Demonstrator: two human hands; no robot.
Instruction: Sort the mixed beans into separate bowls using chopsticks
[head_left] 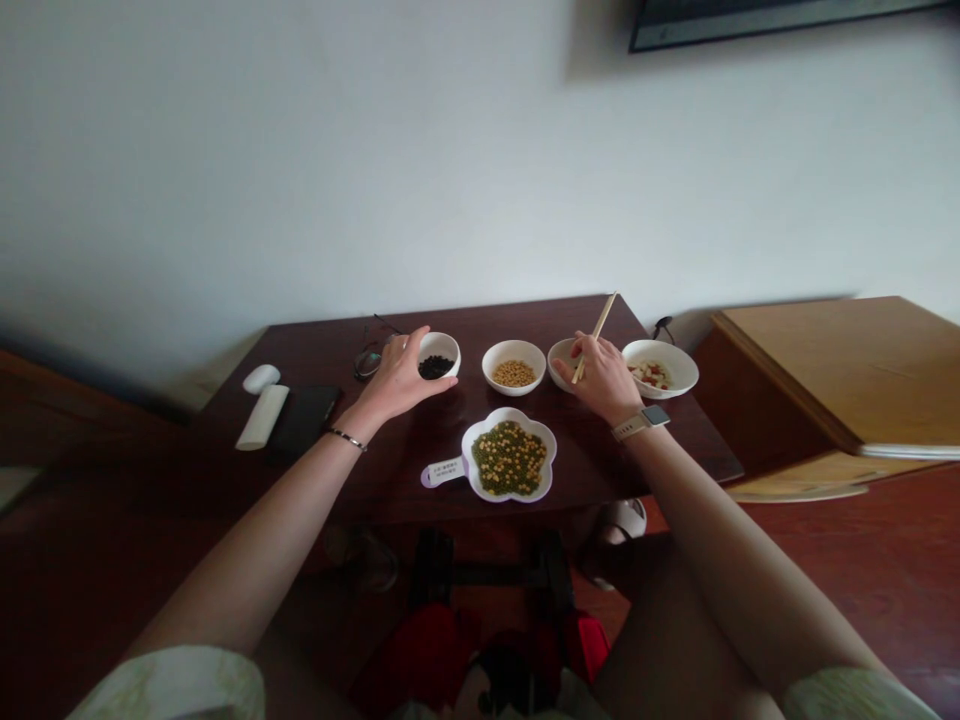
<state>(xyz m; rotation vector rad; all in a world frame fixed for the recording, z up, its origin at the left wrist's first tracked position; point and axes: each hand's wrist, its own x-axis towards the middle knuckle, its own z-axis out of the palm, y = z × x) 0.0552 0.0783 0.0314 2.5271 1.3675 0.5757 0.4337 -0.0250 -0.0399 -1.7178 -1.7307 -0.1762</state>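
My left hand (pixel 403 378) spans a small white bowl (pixel 458 352) of black beans (pixel 435 367), thumb at the near rim and fingers at the far side. In my right hand (pixel 604 377) is a pair of wooden chopsticks (pixel 604 314), slanting up and away. That hand is over another white bowl (pixel 556 352), hiding most of its inside. Between my hands stands a white bowl (pixel 514 349) of yellow beans (pixel 514 374). Closer to me lies a flower-shaped white dish (pixel 553 447) with a labelled handle, full of green and yellow beans (pixel 510 458).
Right of my right hand, a white bowl (pixel 686 375) holds red and pale pieces. On the dark table (pixel 480 320), glasses (pixel 367 362), a white mouse (pixel 261 378), a white cylindrical case (pixel 262 417) and a dark flat object (pixel 304 420) lie left. A wooden cabinet (pixel 847 370) stands right.
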